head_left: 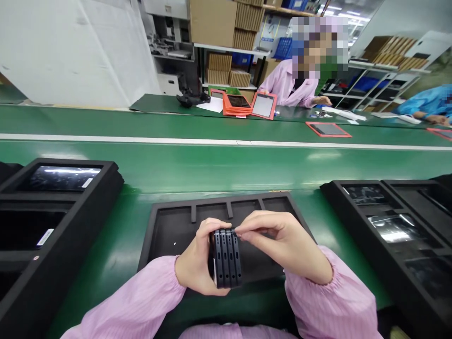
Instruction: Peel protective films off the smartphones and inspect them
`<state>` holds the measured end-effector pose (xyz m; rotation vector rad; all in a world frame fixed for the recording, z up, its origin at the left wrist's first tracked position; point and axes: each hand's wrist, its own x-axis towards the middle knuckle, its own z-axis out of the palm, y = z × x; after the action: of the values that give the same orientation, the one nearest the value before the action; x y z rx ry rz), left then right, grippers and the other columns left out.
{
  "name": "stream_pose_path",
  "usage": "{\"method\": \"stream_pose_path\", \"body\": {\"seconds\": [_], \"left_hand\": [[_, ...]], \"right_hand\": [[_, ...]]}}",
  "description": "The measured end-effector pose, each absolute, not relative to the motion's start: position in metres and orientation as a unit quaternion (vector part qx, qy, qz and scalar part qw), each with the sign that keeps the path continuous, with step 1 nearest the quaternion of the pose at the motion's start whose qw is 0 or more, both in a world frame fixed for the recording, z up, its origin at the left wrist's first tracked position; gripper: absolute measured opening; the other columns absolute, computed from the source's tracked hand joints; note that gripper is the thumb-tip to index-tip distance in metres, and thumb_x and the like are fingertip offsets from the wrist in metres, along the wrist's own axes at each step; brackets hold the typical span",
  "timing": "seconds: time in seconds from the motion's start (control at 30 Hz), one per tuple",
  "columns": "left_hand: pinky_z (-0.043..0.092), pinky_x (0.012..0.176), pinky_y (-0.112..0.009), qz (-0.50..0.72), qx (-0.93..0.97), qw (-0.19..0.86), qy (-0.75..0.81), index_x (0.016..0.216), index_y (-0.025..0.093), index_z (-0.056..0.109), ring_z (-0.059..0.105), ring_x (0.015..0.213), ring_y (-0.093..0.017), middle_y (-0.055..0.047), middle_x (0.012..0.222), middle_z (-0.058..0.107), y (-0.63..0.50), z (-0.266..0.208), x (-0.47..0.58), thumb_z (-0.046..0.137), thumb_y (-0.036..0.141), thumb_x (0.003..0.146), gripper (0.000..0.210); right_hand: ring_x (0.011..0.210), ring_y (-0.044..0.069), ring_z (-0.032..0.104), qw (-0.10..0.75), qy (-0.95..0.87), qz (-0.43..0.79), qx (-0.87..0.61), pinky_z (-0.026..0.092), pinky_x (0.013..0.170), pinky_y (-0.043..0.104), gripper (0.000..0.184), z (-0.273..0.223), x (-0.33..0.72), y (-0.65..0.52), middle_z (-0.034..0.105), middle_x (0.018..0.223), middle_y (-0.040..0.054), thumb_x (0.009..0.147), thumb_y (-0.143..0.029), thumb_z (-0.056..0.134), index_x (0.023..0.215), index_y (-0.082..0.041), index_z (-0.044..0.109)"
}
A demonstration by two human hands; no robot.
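My left hand is wrapped round a stack of several dark phones, gripping it from the left side. The phones stand side by side on edge, with their port ends, slots and small holes facing me. At the far right corner of the stack, the thumb and forefinger of my right hand are pinched together. Whatever is between those fingertips is too small to make out. Below both hands lies a black foam tray with short dividers along its far side.
Black foam trays with dark screens stand at left; more trays with phones are at right. Across the green bench, a co-worker in a pink sleeve sits behind red-framed tablets. Another person's blue sleeve is far right.
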<state>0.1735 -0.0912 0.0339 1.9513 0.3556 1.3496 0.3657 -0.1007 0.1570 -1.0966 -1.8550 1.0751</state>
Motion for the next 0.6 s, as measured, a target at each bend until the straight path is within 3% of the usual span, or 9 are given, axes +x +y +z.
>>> {"method": "stream_pose_path", "body": {"seconds": [0.17, 0.37, 0.6], "left_hand": [[0.046, 0.092, -0.055, 0.518, 0.754, 0.374, 0.155, 0.143, 0.030, 0.019, 0.052, 0.107, -0.031, -0.014, 0.124, 0.044, -0.091, 0.036, 0.171, 0.081, 0.025, 0.055, 0.108], [0.045, 0.091, -0.054, 0.525, 0.758, 0.355, 0.157, 0.144, 0.028, 0.018, 0.050, 0.109, -0.032, -0.013, 0.122, 0.045, -0.089, 0.035, 0.170, 0.082, 0.026, 0.053, 0.111], [0.047, 0.090, -0.051, 0.524, 0.762, 0.346, 0.156, 0.144, 0.029, 0.018, 0.050, 0.109, -0.030, -0.012, 0.120, 0.045, -0.088, 0.038, 0.171, 0.080, 0.030, 0.058, 0.106]], "right_hand": [[0.076, 0.011, 0.068, 0.338, -0.728, 0.398, -0.443, 0.056, 0.069, 0.019, 0.017, 0.156, 0.363, -0.110, 0.072, 0.083, -0.0004, 0.086, -0.010, 0.061, 0.084, -0.021, 0.073], [0.103, 0.015, 0.060, 0.307, -0.803, 0.234, -0.454, 0.054, 0.085, 0.028, 0.019, 0.155, 0.358, -0.126, 0.064, 0.109, 0.0023, 0.092, -0.014, 0.056, 0.090, -0.026, 0.071], [0.112, 0.020, 0.055, 0.300, -0.818, 0.179, -0.457, 0.055, 0.090, 0.037, 0.018, 0.154, 0.356, -0.126, 0.063, 0.114, 0.0043, 0.091, -0.014, 0.055, 0.091, -0.026, 0.069]]}}
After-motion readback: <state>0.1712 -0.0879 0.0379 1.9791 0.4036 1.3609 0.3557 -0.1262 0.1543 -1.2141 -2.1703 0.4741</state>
